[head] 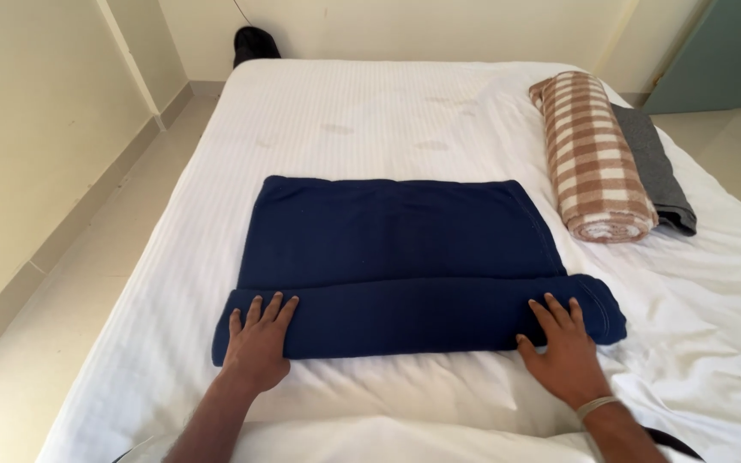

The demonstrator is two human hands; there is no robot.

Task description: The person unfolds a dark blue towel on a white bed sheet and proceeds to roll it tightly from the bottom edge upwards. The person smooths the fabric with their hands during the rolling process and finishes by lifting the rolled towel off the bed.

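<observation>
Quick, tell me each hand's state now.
Left hand: open, flat on the blanket roll.
Right hand: open, flat on the same roll.

Deep navy blanket (405, 257), plain, no pattern, lying mid-bed with its near edge rolled. Under it the bed sheet (370, 111) is white with fine woven stripes and a few faint stains toward the far edge. By the right edge, a rolled blanket (593, 159) in brown-and-cream checks. Beside it, a flat charcoal-grey cloth (658, 167), plain. A black bundle (255, 43) sits at the far left corner.
</observation>
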